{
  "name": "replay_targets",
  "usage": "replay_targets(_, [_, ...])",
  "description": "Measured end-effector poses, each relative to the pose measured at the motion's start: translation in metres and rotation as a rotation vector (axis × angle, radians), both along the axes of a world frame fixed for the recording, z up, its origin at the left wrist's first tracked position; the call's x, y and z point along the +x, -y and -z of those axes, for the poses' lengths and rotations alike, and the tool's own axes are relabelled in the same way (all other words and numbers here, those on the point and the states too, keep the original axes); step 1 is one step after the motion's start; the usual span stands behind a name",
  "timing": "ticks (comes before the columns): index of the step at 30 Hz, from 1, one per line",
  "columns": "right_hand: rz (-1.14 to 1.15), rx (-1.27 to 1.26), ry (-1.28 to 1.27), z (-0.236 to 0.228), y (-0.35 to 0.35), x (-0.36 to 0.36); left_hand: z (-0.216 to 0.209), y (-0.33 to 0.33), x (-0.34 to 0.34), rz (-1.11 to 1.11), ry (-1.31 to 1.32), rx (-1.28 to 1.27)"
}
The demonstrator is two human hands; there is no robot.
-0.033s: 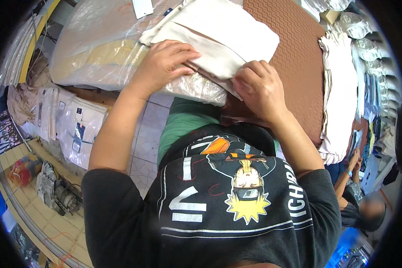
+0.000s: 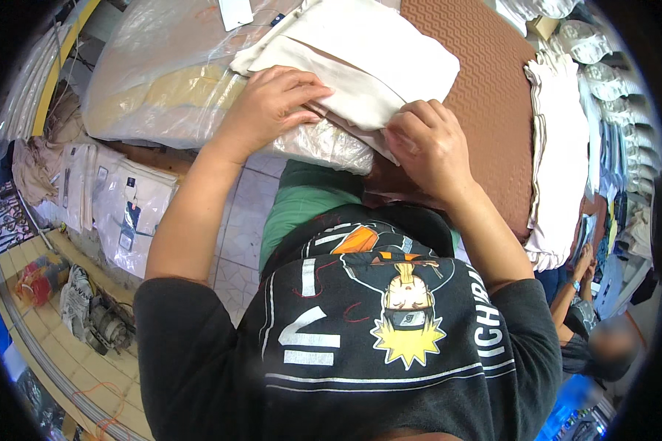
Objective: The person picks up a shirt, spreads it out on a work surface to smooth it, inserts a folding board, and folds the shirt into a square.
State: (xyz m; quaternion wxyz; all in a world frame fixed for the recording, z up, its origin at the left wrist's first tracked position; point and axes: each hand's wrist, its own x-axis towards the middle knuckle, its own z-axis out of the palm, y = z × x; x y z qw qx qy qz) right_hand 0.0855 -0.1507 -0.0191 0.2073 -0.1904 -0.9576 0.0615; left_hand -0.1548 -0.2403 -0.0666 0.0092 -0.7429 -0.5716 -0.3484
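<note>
A folded cream garment (image 2: 368, 44), likely trousers, lies across a brown textured mat and a clear plastic-wrapped bundle. At its near left edge is my left hand (image 2: 272, 103), its bent fingers on top of the cloth and its thumb lower, at the edge. My right hand (image 2: 428, 140) is closed in a pinch on the near right corner of the same garment, knuckles up. Its fingertips are partly hidden by the hand itself. Between the two hands the near edge shows several layers of cloth.
The plastic-wrapped bundle (image 2: 162, 95) fills the left of the work surface; the brown mat (image 2: 485, 110) extends right. A pile of cream garments (image 2: 559, 162) stands at the right edge. Bagged garments (image 2: 125, 198) and a motor (image 2: 110, 327) are at left. Another person (image 2: 603, 345) works at lower right.
</note>
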Motion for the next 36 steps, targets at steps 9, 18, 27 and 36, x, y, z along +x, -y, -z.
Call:
replay_targets(9, [-0.012, -0.02, -0.026, -0.007, 0.003, 0.0, 0.0, -0.006, -0.003, 0.036, -0.047, -0.071])
replay_targets(18, [-0.042, 0.013, -0.055, -0.005, 0.001, 0.0, -0.001, -0.014, 0.003, 0.056, -0.146, 0.09])
replay_targets(27, [-0.077, 0.04, -0.001, 0.003, 0.001, -0.002, 0.004, -0.001, -0.004, 0.081, -0.035, 0.036])
replay_targets(36, [-0.087, -0.032, 0.102, 0.01, 0.004, -0.001, -0.03, -0.036, 0.025, 0.009, 0.037, 0.015])
